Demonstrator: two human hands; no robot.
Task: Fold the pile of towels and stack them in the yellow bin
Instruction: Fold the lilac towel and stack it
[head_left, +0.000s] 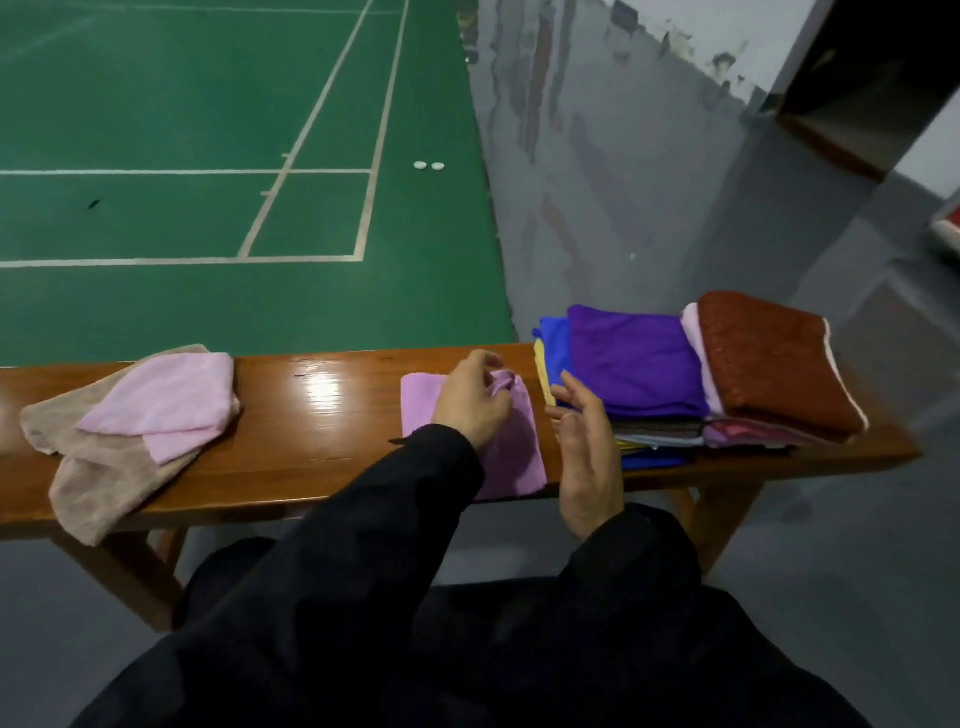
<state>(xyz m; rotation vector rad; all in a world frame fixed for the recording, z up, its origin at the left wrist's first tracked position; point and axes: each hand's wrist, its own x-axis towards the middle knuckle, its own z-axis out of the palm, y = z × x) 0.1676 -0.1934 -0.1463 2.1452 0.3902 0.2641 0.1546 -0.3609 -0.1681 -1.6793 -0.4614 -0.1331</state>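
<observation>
Lilac towel (511, 457) lies flat on the wooden bench (322, 415), mid-bench, near edge overhanging the front slightly. Left hand (470, 397) sits on top of it, fingers curled, pinching a bunched fold of the cloth at the towel's far right corner; wrist bent down, black sleeve (395, 519) running in from lower left and covering the towel's near left part. Right hand (584, 457) hovers just right of the towel, fingers spread and relaxed, palm turned toward the left hand, holding nothing; can't tell whether its lower edge touches the towel or the bench. Just right of that hand: stack of folded towels (654, 415) on the bench, purple towel (634, 358) on top, blue and yellow layers showing beneath, lower layers too compressed to count. Touching it further right, a second stack topped by a rust-brown towel (774, 364) with a pale edge, pinkish cloths under it. Far left end of the bench: unfolded pile, light pink towel (161, 400) lying over a beige towel (104, 467) that droops off the front edge. Yellow bin not in frame. Beyond the bench: green court floor (182, 156) with white lines, two small white objects (428, 166) too small to identify.
</observation>
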